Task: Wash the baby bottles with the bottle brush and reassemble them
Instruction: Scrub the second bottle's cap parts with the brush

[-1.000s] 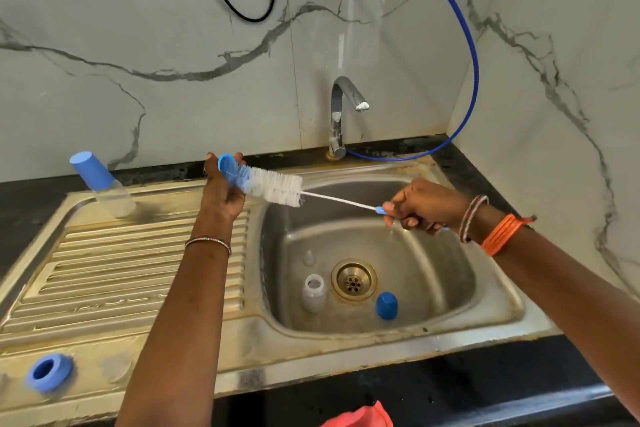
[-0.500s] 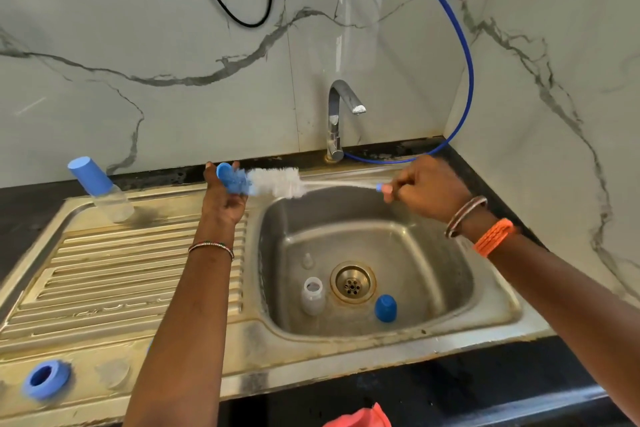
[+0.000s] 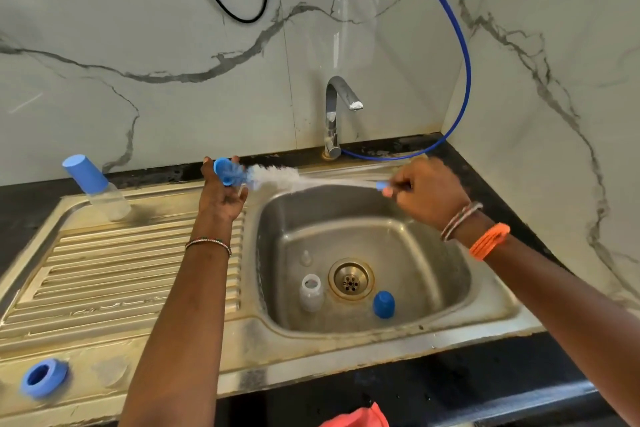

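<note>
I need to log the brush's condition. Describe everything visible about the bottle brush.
The bottle brush has a white bristle head, a thin pale stem and a small blue handle end. It lies nearly level above the sink's back rim, blurred by motion. The right hand grips the handle end; the bristle tip is pushed into a blue ring-shaped part held by the left hand.

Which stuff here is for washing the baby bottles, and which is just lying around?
For the job: bottle brush in the right hand; blue ring in the left hand; open bottle and blue cap in the sink; capped bottle; second blue ring.

Just there: black cable; red cloth.
</note>
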A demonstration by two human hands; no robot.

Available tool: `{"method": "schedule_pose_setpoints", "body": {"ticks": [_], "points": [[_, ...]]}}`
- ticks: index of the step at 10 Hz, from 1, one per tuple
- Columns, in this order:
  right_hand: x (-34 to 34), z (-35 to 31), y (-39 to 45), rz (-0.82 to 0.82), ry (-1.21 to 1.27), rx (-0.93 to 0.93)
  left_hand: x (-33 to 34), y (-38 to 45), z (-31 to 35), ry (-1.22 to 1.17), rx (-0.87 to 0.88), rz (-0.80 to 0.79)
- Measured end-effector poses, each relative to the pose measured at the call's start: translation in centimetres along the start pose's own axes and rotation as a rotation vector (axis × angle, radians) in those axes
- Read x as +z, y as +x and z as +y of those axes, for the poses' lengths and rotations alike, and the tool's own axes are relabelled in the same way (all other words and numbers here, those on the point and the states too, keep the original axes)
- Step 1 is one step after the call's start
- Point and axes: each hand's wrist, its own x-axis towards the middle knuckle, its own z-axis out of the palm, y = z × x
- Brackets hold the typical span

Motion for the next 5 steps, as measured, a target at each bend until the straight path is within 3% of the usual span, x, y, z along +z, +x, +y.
{"method": "schedule_pose_setpoints", "body": {"ticks": [1,2,3,5], "points": [[-1.0,0.3,0.3,-0.687,0.729,0.585,-0.5,-0.4,0.2,-0.110,-0.013,-0.114],[-1.1,0.5,0.0,-0.477,0.413,0.337,-0.9,-0.6,0.3,-0.077,-0.003,-0.174],[-0.8,-0.3,-1.2,0.004,-0.101,-0.006,-1.0,-0.3,0.5,0.129,-0.061,-0.092],[0.2,0.3,-1.8,0.429,-0.456,-0.277,-0.1,0.0,0.5,0.138,-0.130,-0.010]]}}
